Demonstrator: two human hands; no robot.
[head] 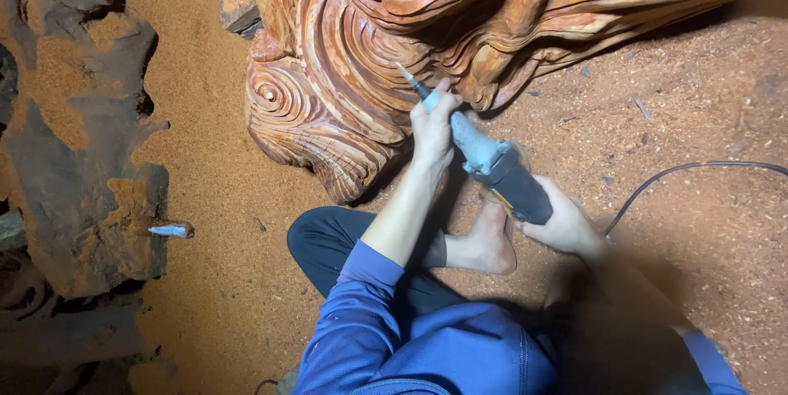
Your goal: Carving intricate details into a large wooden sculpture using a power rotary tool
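The left hand (432, 126), arm outstretched, curls its fingers around the nose of the grinder (492, 163), whose tip touches the carved wood sculpture (345, 58). The right hand (565, 227) wraps closed around the grinder's dark rear body.

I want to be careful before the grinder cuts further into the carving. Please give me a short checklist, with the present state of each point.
1. Both hands on the tool: ok. The left hand grips the nose of the die grinder, the right hand holds its dark rear body.
2. Bit on the wood: ok. The tip meets a groove of the reddish wood carving.
3. Power cord clear of the bit: ok, it trails away to the right.
4. Bare foot clear: not ok, it lies just below the tool.
5. Motor running: cannot tell.
6. Gloves: not ok, both hands bare.
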